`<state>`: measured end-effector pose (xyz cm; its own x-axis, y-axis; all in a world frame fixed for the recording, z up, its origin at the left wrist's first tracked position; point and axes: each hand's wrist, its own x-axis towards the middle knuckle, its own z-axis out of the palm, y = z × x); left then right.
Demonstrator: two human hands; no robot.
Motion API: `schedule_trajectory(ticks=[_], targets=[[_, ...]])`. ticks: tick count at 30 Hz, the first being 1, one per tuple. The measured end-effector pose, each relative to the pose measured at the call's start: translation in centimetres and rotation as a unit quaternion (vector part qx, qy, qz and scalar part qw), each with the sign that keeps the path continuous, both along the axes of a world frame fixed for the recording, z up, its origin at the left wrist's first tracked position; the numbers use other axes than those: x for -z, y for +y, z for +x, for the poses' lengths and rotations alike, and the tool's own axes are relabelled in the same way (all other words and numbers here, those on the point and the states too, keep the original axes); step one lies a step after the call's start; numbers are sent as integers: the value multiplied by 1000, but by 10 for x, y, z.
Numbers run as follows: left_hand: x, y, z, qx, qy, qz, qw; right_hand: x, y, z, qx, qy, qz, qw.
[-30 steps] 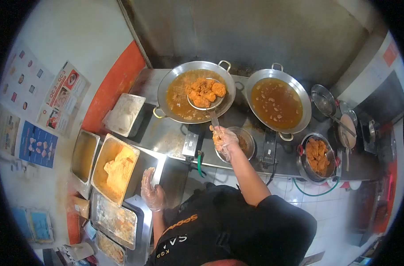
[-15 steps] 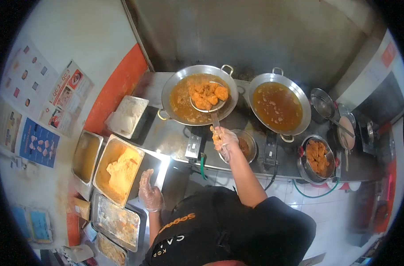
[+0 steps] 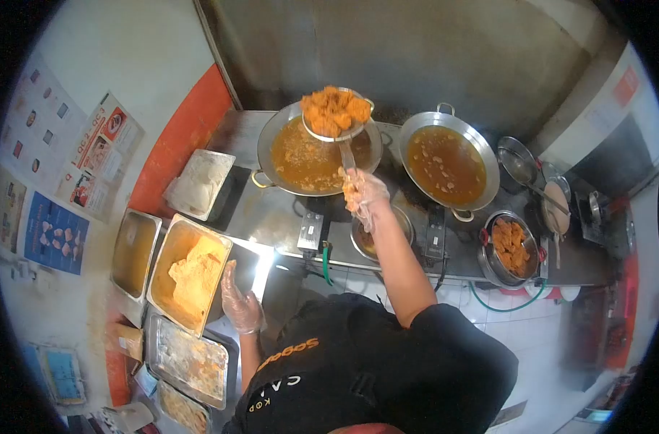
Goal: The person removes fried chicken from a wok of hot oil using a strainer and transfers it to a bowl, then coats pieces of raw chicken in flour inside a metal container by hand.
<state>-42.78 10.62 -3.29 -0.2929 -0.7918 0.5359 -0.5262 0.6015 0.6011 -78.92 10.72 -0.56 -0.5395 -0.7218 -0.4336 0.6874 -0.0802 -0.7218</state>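
My right hand (image 3: 364, 194), in a clear plastic glove smeared with batter, is closed around the handle of a skimmer (image 3: 347, 153). Heaped in the skimmer's basket are orange-brown pieces of fried chicken (image 3: 334, 111), raised over the far part of the left wok (image 3: 265, 153). Bubbling oil (image 3: 300, 160) fills that wok. My left hand (image 3: 240, 302), gloved as well, has its fingers stretched out beside a steel pan (image 3: 156, 295) of orange-tinted flour (image 3: 196, 273); it holds nothing.
A second wok (image 3: 493, 177) of oil stands to the right. Beyond it are a bowl of fried chicken (image 3: 510, 248) and an empty strainer (image 3: 517, 160). A round pot (image 3: 409, 242) sits below my right forearm. Trays (image 3: 192, 358) and a pan of white flour (image 3: 203, 184) line the left.
My right hand has lifted the skimmer with the fried chicken up out of the oil, toward the wok's far rim. My left hand stays beside the flour pan.
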Motion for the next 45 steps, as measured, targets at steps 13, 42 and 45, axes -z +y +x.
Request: schedule_trajectory(ticks=[13, 42, 45], targets=[[12, -4, 3, -3, 9, 31, 999, 54, -5, 3, -40, -17, -30, 999], [37, 21, -52, 192, -17, 179, 965, 25, 109, 9, 48, -141, -89, 985], [59, 26, -76, 297, -61, 171, 937, 11, 163, 1, 96, -178, -105, 974]])
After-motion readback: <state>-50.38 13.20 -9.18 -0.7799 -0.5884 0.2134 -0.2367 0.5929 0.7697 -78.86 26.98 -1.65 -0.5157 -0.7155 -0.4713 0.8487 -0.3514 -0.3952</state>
